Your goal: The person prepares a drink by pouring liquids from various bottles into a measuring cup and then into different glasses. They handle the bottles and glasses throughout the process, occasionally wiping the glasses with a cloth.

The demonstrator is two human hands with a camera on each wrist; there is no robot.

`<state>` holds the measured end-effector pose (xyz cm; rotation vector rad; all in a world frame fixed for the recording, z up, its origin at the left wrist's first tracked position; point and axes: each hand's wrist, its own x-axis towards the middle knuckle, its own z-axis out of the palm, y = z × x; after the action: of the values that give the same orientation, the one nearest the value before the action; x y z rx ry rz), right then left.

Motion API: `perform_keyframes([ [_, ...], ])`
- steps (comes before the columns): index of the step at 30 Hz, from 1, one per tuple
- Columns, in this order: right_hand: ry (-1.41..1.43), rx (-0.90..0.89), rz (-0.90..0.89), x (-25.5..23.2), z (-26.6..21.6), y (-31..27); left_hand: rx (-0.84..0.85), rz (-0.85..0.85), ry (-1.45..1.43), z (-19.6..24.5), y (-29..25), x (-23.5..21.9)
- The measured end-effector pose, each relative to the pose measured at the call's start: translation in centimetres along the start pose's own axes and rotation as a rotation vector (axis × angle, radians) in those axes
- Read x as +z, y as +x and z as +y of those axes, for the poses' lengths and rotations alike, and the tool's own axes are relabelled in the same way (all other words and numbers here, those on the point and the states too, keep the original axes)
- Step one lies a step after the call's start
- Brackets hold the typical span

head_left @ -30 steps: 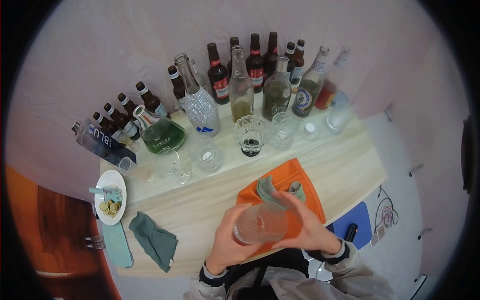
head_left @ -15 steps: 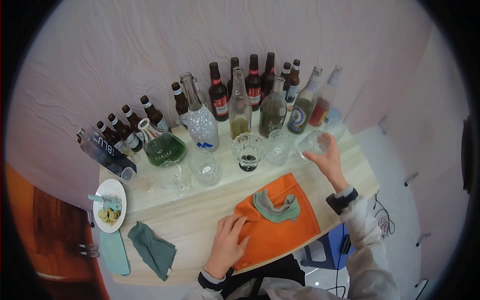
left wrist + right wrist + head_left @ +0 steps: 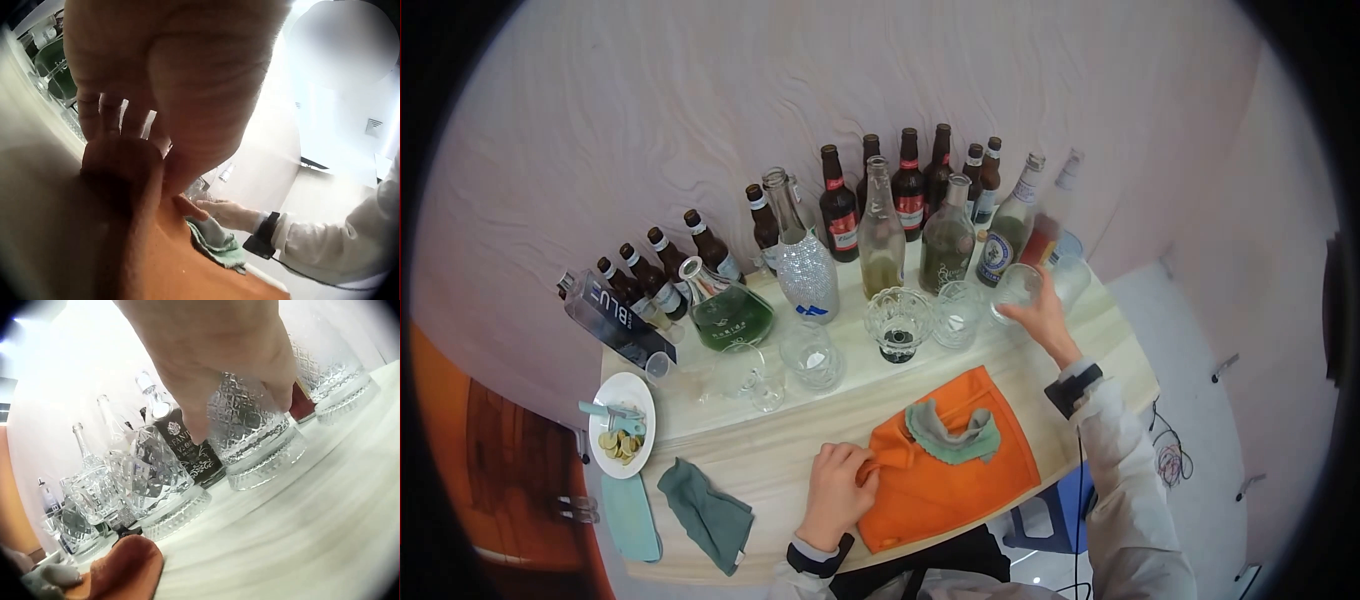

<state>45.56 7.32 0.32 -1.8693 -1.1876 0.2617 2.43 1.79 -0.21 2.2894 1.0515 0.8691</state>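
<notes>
My right hand (image 3: 1045, 318) grips a clear cut-glass tumbler (image 3: 247, 434) at the right end of the row of glasses. In the right wrist view, thumb and fingers lie on opposite sides of it, its base right at the tabletop. My left hand (image 3: 836, 495) pinches the left edge of an orange cloth (image 3: 960, 500), where a fold stands raised; the fingertips are partly hidden in the left wrist view. A crumpled grey-green cloth (image 3: 980, 440) lies on the orange one. Left of the held tumbler stand another tumbler (image 3: 957, 318) and a footed glass bowl (image 3: 898, 318).
Behind the glasses stand several bottles, among them a crystal-studded one (image 3: 808, 280) and a green decanter (image 3: 735, 320). A frosted glass (image 3: 1068, 283) is right beside my right hand. At left are a white plate (image 3: 643, 385), a dark green cloth (image 3: 705, 515) and a light green mat (image 3: 630, 520).
My right hand has carried the tumbler from between both hands to the row at the back right and lowered it. My left hand has come down to the orange cloth, lifting its edge into a fold.
</notes>
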Motion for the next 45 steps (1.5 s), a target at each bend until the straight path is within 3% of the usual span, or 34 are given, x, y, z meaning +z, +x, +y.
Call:
perform_keyframes([
  [2, -0.098, -0.241, 0.232, 0.3, 0.3, -1.7, -0.04, -0.06, -0.035, -0.4, 0.0, -0.5],
  [6, -0.078, -0.302, 0.196, 1.4, -3.4, -6.2, -0.118, -0.027, -0.109, -0.8, -0.3, 0.0],
  [8, 0.128, -0.335, 0.029, 3.7, -5.2, -7.2, -0.096, -0.02, -0.07, -0.8, -0.3, 0.4],
  [15, 0.307, -0.102, -0.068, 6.9, -5.5, -3.3, -0.066, -0.033, -0.041, -0.2, -1.4, -0.2],
  [17, 0.283, -0.071, 0.027, 6.2, -5.4, -3.8, -0.055, 0.037, -0.037, -0.1, -1.7, 0.1],
  [20, 0.326, -0.172, 0.13, 3.7, -7.5, -6.9, -0.07, 0.045, 0.001, 0.3, -1.2, 0.0],
  [23, 0.26, -0.234, 0.1, 1.3, -10.0, -12.4, -0.115, 0.02, 0.016, -0.8, -0.5, -0.1],
  [24, 0.259, -0.225, 0.094, 0.8, -10.9, -14.4, -0.078, 0.131, 0.022, -0.9, 0.2, -0.4],
  [26, 0.304, -0.124, -0.117, 0.5, -12.6, -19.0, -0.181, 0.174, 0.0, -2.1, 0.1, -0.6],
  [29, 0.443, -0.184, -0.296, 2.7, -13.2, -24.6, -0.347, 0.261, -0.019, -3.5, -0.2, -0.8],
  [31, 0.372, -0.057, -0.51, 4.3, -13.9, -27.1, -0.447, 0.291, -0.097, -3.6, -0.1, -1.1],
  [36, 0.318, -0.098, -0.478, 5.7, -12.8, -26.8, -0.424, 0.217, -0.082, -2.0, -1.1, -2.0],
  [38, 0.333, -0.096, -0.448, 5.7, -13.0, -26.3, -0.18, -0.004, -0.056, -1.0, -2.3, -2.4],
  [39, 0.341, -0.084, -0.448, 5.5, -13.3, -26.2, -0.176, -0.007, -0.056, -0.1, -2.8, -2.4],
  [41, 0.351, -0.074, -0.448, 4.6, -14.0, -25.7, -0.146, -0.186, -0.268, 1.7, -3.4, -1.9],
  [43, 0.182, -0.302, -0.488, 3.0, -13.9, -24.5, -0.151, -0.171, -0.309, 2.5, -3.0, -0.9],
  [45, 0.101, -0.343, -0.44, 1.7, -12.5, -23.6, -0.156, -0.149, -0.359, 2.7, -2.7, 0.2],
])
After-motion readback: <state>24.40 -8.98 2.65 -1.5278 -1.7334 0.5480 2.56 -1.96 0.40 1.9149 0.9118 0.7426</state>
